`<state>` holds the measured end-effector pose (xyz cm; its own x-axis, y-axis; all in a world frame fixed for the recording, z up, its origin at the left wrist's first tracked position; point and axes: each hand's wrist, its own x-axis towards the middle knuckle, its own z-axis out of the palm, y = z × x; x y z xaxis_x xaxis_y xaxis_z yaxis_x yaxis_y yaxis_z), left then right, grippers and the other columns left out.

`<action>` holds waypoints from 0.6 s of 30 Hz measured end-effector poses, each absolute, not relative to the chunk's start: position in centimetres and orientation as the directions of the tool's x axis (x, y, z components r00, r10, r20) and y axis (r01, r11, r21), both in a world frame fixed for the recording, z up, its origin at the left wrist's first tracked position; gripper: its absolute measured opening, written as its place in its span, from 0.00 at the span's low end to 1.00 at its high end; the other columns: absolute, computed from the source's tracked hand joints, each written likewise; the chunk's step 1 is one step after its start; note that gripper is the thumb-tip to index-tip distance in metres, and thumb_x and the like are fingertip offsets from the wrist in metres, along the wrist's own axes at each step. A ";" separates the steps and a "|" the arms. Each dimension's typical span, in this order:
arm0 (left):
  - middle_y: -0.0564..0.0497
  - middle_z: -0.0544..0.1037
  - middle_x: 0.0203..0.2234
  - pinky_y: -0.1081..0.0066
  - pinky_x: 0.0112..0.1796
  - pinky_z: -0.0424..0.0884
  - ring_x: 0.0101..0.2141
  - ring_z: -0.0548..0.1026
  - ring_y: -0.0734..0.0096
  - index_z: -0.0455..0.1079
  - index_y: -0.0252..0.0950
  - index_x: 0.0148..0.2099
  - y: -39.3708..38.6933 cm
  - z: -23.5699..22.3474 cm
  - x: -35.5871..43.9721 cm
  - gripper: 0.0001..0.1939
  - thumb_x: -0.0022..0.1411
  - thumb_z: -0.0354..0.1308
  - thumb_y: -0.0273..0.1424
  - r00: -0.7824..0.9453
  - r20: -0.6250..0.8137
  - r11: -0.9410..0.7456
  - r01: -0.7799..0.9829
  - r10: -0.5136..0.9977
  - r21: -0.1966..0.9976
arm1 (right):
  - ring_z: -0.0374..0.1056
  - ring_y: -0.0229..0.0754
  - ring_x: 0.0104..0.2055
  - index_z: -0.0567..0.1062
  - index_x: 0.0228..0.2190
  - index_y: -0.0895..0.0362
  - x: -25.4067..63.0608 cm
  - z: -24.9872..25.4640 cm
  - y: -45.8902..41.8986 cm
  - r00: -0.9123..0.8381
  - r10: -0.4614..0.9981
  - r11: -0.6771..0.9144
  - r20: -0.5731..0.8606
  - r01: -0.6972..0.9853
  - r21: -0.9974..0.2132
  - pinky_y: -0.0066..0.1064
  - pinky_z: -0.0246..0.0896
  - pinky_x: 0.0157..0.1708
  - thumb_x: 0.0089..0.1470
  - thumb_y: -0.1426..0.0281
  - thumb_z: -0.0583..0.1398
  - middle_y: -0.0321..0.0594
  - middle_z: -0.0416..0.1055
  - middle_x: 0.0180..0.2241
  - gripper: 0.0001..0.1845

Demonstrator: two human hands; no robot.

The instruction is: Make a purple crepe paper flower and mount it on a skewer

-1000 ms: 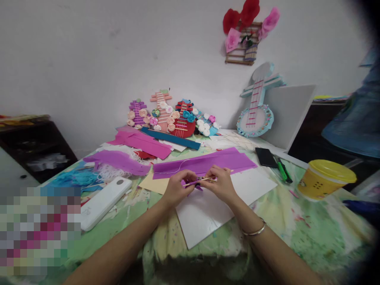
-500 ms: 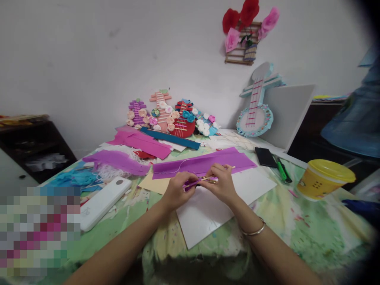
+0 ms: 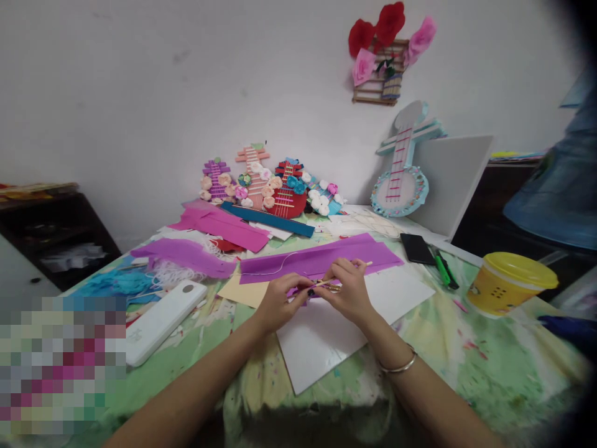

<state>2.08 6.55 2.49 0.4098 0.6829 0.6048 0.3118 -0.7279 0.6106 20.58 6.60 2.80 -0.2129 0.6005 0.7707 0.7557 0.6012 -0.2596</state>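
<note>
My left hand (image 3: 283, 301) is closed, its thumb and fingers pinching a thin wooden stick (image 3: 325, 283) with purple paper against it. My right hand (image 3: 349, 291) grips the same stick farther along, and its pale end sticks out past the knuckles. A small gold-coloured metal thing (image 3: 334, 287) shows under my right fingers; its kind is mostly hidden. Both hands are close together above a white board (image 3: 321, 348). Just behind them lies a long purple crepe paper strip (image 3: 321, 254), with a white string (image 3: 282, 264) across it.
At left are a white power bank (image 3: 163, 323), tangled white yarn (image 3: 180, 274) and pink paper (image 3: 224, 225). A black flat object (image 3: 417, 248), a green utility knife (image 3: 443, 269) and a yellow tub (image 3: 508, 286) stand right. Paper-flower instruments (image 3: 289, 193) lean against the wall.
My left fingers have shifted slightly along the stick, and the purple paper by them looks less upright. The right hand stays nearly in place. The view has tilted a little.
</note>
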 end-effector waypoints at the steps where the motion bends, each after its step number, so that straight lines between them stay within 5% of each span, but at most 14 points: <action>1: 0.48 0.78 0.32 0.70 0.35 0.69 0.33 0.75 0.68 0.72 0.34 0.40 6.7 2.5 2.1 0.07 0.60 0.55 0.27 0.417 0.592 -0.720 0.299 0.689 0.627 | 0.60 0.40 0.31 0.66 0.22 0.57 20.6 2.8 6.6 -0.213 0.601 0.597 0.770 0.761 -0.255 0.37 0.42 0.42 0.51 0.57 0.60 0.34 0.65 0.25 0.18; 10: 0.47 0.76 0.32 0.70 0.35 0.69 0.34 0.74 0.68 0.72 0.34 0.40 7.4 2.1 1.8 0.07 0.60 0.53 0.25 0.461 0.567 -0.724 0.324 0.683 0.609 | 0.60 0.38 0.29 0.70 0.20 0.58 20.8 2.8 6.6 -0.287 0.690 0.558 0.664 0.796 -0.235 0.35 0.40 0.38 0.50 0.58 0.61 0.35 0.66 0.23 0.18; 18: 0.47 0.75 0.31 0.66 0.37 0.66 0.34 0.69 0.65 0.70 0.35 0.39 7.4 2.1 2.0 0.07 0.61 0.52 0.24 0.457 0.674 -0.808 0.429 0.580 0.404 | 0.61 0.39 0.30 0.71 0.20 0.58 20.6 2.8 6.7 -0.254 0.683 0.541 0.685 0.806 -0.241 0.35 0.40 0.38 0.52 0.59 0.60 0.35 0.67 0.23 0.18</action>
